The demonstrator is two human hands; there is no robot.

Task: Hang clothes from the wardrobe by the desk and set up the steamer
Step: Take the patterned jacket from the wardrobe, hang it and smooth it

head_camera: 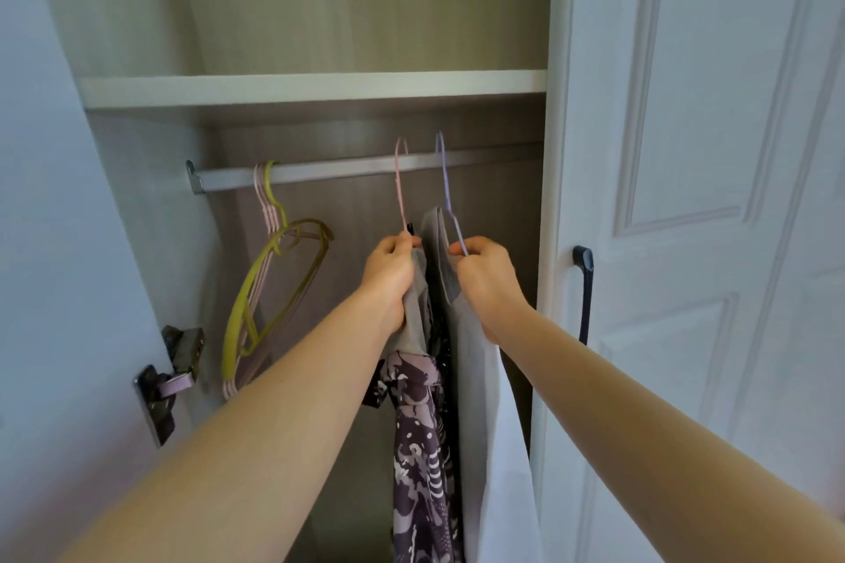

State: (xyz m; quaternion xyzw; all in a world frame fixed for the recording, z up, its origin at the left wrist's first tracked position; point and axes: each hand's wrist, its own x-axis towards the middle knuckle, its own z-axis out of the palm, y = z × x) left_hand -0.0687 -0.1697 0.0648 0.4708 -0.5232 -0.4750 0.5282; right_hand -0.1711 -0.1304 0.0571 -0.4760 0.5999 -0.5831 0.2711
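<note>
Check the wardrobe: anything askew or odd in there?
The empty hangers at the rail's left end hang tilted and bunched together. Left hand and right hand each grip a hanger with clothes; both hooks sit above the rail.

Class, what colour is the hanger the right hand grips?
Lilac hanger, right hand; head view.

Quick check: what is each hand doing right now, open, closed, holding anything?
Left hand: closed, gripping the pink hanger and grey fabric beneath it.
Right hand: closed, gripping the purple hanger carrying the pale grey garment.
</note>
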